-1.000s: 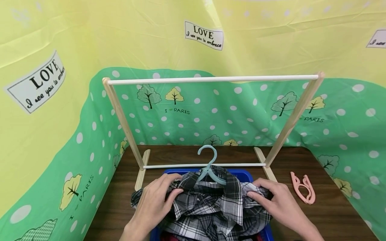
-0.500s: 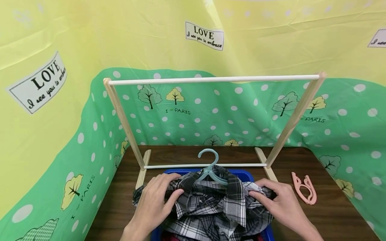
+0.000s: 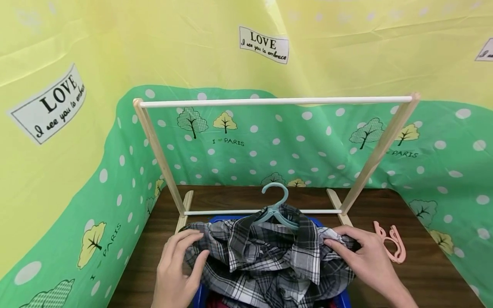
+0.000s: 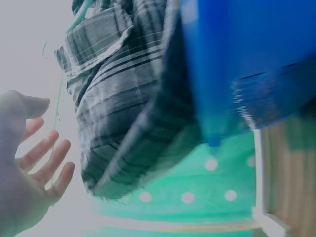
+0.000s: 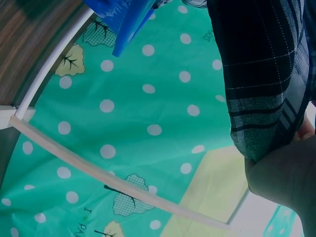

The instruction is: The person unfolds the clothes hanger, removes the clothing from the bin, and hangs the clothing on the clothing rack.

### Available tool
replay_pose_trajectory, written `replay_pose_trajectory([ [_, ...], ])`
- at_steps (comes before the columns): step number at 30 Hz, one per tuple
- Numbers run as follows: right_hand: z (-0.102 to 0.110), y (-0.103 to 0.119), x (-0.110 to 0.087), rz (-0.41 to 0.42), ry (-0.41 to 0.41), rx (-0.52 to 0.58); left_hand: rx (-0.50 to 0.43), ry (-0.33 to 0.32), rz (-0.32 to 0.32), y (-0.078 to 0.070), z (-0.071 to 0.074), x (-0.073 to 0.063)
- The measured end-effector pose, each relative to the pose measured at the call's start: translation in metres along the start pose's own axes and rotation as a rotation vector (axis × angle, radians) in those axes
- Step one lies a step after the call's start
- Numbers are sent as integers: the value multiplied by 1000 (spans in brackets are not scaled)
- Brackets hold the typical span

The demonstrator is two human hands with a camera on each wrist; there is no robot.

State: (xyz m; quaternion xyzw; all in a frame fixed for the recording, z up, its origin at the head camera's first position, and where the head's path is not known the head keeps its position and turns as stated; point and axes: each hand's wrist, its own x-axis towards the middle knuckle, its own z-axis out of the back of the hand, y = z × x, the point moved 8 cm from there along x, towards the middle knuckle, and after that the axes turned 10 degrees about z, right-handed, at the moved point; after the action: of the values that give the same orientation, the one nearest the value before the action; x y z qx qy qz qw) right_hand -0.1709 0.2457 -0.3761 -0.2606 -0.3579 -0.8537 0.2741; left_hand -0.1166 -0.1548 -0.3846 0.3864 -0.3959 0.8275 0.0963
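Observation:
A grey, black and white plaid shirt (image 3: 246, 265) is bunched over a blue basket, its collar around a light blue hanger (image 3: 274, 211) whose hook points up. With thumb and fingers my right hand (image 3: 367, 256) pinches the shirt's right shoulder; in the right wrist view the plaid cloth (image 5: 261, 74) hangs beside that hand. My left hand (image 3: 177, 267) is beside the left shoulder, thumb and fingers spread. In the left wrist view a gap shows between the left hand (image 4: 37, 158) and the shirt (image 4: 123, 94). The hanger's arms are mostly hidden inside the cloth.
The blue basket (image 3: 342, 299) stands on a dark wooden table (image 3: 431, 282), with dark red cloth low inside it. Behind rises a wooden rack with a white top rod (image 3: 269, 102) and a lower rod. A pink folded hanger (image 3: 393, 246) lies at the right.
My left hand has let go of the shirt's left shoulder and moved left and down. The shirt and hanger have shifted slightly right, with the right hand still pinching the cloth.

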Motion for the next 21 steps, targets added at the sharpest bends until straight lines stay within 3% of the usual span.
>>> replay_pose_trajectory([
  [6,10,-10,4,-57,-61,-9,-28,-132,143,34,8,-40],
  [11,15,-14,9,-52,-104,-38,9,-150,304,56,12,-73],
  [14,18,-13,12,-29,-133,-44,-32,-142,408,68,7,-91],
  [16,20,-14,15,-42,-145,-58,-141,-105,481,80,-1,-106],
  [21,25,-17,24,-104,-134,-116,-640,91,584,139,-42,-159],
])
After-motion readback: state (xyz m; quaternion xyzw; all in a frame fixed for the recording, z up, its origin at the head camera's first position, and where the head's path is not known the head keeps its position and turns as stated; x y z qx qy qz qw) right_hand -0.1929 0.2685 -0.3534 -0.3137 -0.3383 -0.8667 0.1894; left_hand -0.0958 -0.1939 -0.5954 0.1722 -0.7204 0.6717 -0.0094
